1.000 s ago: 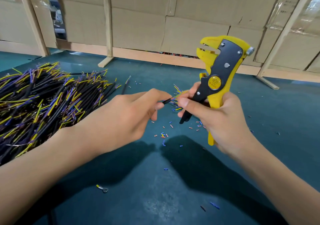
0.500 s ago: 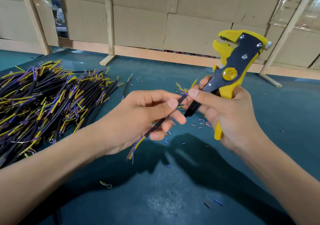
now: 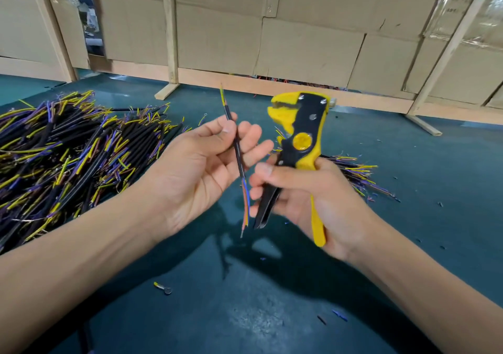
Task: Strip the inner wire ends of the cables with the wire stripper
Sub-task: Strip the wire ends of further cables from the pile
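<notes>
Left hand [image 3: 201,174] palm up, thumb and fingers pinching black cable [image 3: 237,146] near its middle. Cable almost upright; coloured inner wires [image 3: 245,204] hang from lower end, yellow tip at top. Right hand [image 3: 307,204] just beside, fingers curled around handles of yellow-black wire stripper [image 3: 299,146], head pointing up, not touching cable. Big pile of cables [image 3: 68,152] lies left on green table [image 3: 272,313]. Smaller bundle [image 3: 353,174] behind right hand. Ring terminal [image 3: 163,288] near front.
</notes>
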Tool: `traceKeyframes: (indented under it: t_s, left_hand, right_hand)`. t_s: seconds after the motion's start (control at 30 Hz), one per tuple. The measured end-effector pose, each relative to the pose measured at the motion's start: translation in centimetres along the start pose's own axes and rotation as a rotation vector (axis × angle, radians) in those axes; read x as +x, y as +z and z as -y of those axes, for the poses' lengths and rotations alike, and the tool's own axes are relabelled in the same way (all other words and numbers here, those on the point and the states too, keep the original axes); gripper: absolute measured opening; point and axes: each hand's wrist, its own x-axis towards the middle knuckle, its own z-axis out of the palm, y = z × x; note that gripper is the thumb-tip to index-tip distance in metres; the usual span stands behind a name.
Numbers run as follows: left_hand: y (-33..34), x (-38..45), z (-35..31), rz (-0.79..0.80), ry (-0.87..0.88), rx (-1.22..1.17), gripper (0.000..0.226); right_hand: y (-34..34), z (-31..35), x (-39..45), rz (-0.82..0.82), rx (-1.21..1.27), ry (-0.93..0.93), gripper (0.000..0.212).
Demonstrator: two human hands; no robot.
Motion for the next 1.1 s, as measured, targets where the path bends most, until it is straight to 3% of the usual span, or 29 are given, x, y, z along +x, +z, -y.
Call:
traceKeyframes:
  t_s: [0.1, 0.37, 0.43, 0.53, 0.57, 0.7, 1.1]
  left_hand:
    - [-0.3, 0.1, -0.2, -0.042, 0.052, -0.023, 0.015]
    - [-0.4, 0.2, -0.2, -0.120, 0.187, 0.021, 0.013]
    - [-0.6, -0.1, 0.1, -0.122, 0.221, 0.236, 0.016]
    - [-0.4, -0.7, 1.3, -0.051, 0.220, 0.844, 0.008]
    - [-0.3, -0.8, 1.6, -0.018, 0.182, 0.907, 0.006]
    - [-0.4, -1.0, 1.7, -0.013, 0.095, 0.875, 0.012]
    - [-1.6, -0.8, 1.2, 0.097, 0.237, 1.344, 0.014]
  right_hand:
    - [0.9, -0.4, -0.4, 0.062, -0.018, 0.040, 0.017]
    - [0.7, 0.1, -0.6, -0.030, -0.046, 0.031, 0.023]
    - [0.5, -0.1, -0.4, -0.098, -0.074, 0.017, 0.025]
    - [0.0, -0.1, -0.2, -0.184, -0.110, -0.027, 0.022]
    - [-0.2, 0.0, -0.1, -0.205, -0.133, -0.038, 0.022]
    - [-0.8, 0.4, 0.1, -0.250, -0.203, -0.023, 0.024]
    - [-1.7, 1.8, 0.0, -0.171, -0.178, 0.255, 0.021]
